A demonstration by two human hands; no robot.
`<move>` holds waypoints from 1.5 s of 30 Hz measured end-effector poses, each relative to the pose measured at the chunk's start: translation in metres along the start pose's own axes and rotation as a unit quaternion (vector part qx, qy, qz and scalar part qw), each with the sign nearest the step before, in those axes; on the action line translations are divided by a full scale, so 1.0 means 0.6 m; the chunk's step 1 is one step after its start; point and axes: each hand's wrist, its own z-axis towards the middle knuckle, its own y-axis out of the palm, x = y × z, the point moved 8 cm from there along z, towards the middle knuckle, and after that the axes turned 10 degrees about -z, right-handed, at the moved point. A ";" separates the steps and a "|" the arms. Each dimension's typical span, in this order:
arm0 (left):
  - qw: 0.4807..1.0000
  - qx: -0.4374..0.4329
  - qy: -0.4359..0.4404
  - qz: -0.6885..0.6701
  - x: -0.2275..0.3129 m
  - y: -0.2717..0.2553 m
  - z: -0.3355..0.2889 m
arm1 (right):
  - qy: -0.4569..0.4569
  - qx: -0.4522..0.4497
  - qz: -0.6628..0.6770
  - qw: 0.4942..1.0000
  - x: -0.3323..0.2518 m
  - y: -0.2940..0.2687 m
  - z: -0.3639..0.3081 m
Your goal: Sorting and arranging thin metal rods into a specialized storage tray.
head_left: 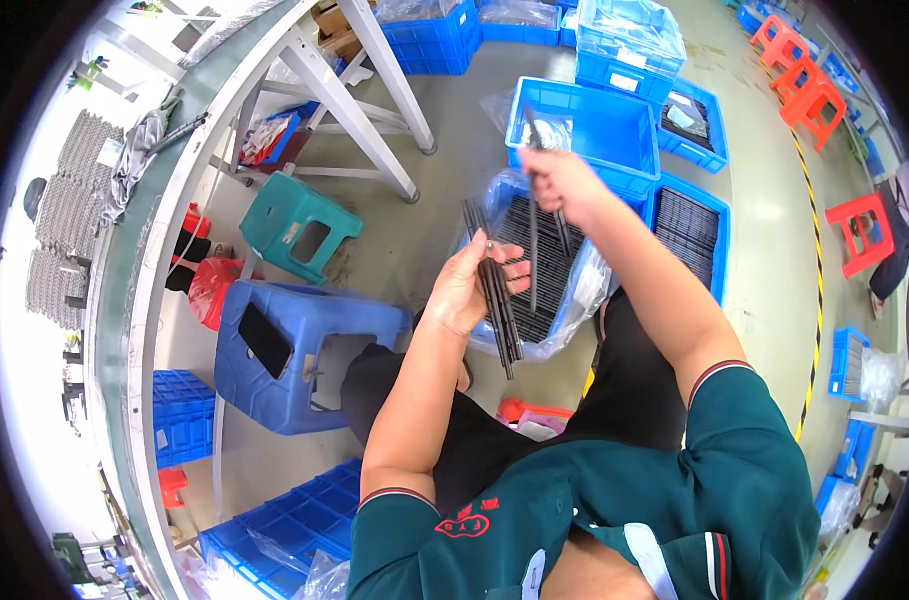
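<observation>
A small bundle of thin black rods (496,300) lies across my left hand (464,285), its thumb over them and its other fingers partly spread behind. My right hand (564,185), a little higher and to the right, is closed on a long black rod (533,250) that points down beside the bundle. A second short dark length shows below the right hand; whether it is held I cannot tell. Under both hands is a bin lined with clear plastic (586,290), with many black rods (539,318) laid side by side inside.
Beyond stands a blue bin (614,95) with clear plastic in it; another blue bin of dark rods (686,235) is to the right. At left are a green stool (284,215), a blue stool (249,385) with a black phone (264,340), and a workbench (139,300). Red stools (859,235) stand far right.
</observation>
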 end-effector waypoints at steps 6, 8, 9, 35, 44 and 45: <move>0.999 -0.025 -0.009 -0.026 -0.004 0.009 0.005 | -0.130 0.040 -0.439 0.888 0.006 0.063 -0.015; 1.000 0.010 -0.005 -0.015 -0.006 0.005 -0.001 | -0.087 -0.004 -0.466 0.881 0.010 0.086 -0.031; 1.000 0.010 -0.004 -0.014 -0.005 0.000 0.002 | -0.099 -0.007 -0.436 0.894 0.027 0.086 -0.016; 0.969 0.098 0.195 -0.118 0.070 -0.036 0.018 | 0.038 -0.196 -0.209 0.957 0.062 0.119 -0.095; 0.971 0.121 0.204 -0.043 0.052 -0.027 0.019 | 0.037 -0.146 -0.221 0.964 0.053 0.112 -0.098; 0.969 0.122 0.211 -0.037 0.056 -0.030 0.019 | 0.038 -0.147 -0.221 0.963 0.051 0.115 -0.099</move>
